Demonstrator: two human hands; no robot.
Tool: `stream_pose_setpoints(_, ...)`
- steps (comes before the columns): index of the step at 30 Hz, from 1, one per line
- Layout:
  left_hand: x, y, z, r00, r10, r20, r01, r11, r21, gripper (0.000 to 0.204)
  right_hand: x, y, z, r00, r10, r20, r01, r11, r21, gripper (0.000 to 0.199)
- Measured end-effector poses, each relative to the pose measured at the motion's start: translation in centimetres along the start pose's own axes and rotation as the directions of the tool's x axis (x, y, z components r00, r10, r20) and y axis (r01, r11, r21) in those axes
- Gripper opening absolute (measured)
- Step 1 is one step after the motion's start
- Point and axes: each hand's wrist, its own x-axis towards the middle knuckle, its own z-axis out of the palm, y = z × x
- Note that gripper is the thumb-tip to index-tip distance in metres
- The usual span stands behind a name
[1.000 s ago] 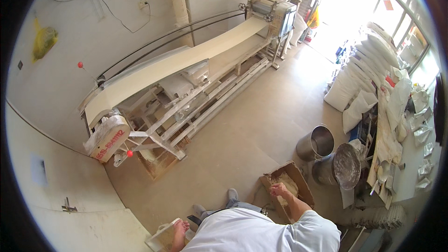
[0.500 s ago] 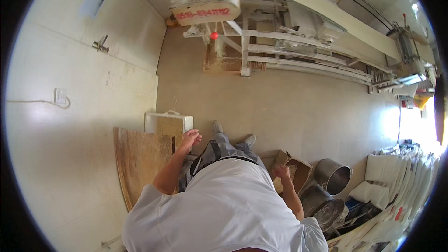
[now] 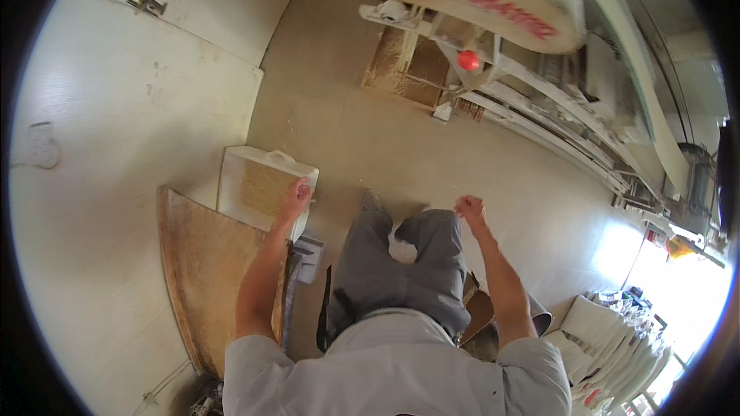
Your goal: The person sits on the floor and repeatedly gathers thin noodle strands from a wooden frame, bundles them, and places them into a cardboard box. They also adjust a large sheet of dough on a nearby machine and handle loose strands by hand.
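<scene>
My left hand (image 3: 297, 197) is over the right side of a white bin (image 3: 230, 177) on the floor by the wall. Its fingers are blurred, and I cannot tell whether it touches the bin. Pale yellow material (image 3: 262, 189) lies in the bin. Past my right knee, my right hand (image 3: 470, 209) hangs in the air with fingers curled in and nothing visible in them. My legs in grey trousers (image 3: 401, 270) are bent at the knees between the two arms.
A wooden board (image 3: 208, 277) leans beside the bin along the white wall (image 3: 116, 208). Ahead on the right runs a long machine (image 3: 493, 8) with a red knob (image 3: 468, 60). A cardboard box (image 3: 478, 306), a metal pot (image 3: 539, 316) and white sacks (image 3: 609, 347) stand at my right.
My view has turned left and come nearer to the machine and the bin. My left hand is now over the bin, and my right hand has swung forward from beside the cardboard box.
</scene>
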Motion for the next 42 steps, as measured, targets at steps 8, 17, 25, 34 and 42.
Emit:
stream_pose_setpoints(8, 10.1, -7.1, -2.2, 0.995, -0.002, 0.095, -0.027, 0.951, 0.307, 0.044, 39.2, 0.6, 11.3, 0.925, -0.375, -0.051, 0.328, 0.861, -0.388, 0.022)
stream_pose_setpoints(17, 12.9, -0.5, -1.4, 0.928, -0.301, 0.219, 0.137, 0.823, 0.552, 0.061, 69.5, 7.6, 20.0, 0.943, -0.279, -0.18, 0.003, 0.549, -0.836, 0.026)
stream_pose_setpoints(25, 13.0, -1.6, -0.5, 0.891, -0.388, 0.234, 0.216, 0.817, 0.534, 0.058, 68.0, 7.8, 18.2, 0.895, -0.437, -0.089, 0.291, 0.723, -0.627, 0.022)
stream_pose_setpoints(34, 20.0, -4.2, 4.8, 0.938, 0.088, 0.335, -0.25, 0.843, 0.476, 0.031, 41.1, -4.5, 12.4, 0.715, -0.648, -0.261, 0.697, 0.638, 0.327, 0.009)
stream_pose_setpoints(42, 37.2, 3.6, 28.8, 0.696, 0.574, 0.432, -0.353, 0.797, -0.49, 0.086, 32.3, -15.7, 12.9, 0.611, -0.791, -0.037, 0.653, 0.476, 0.589, 0.007)
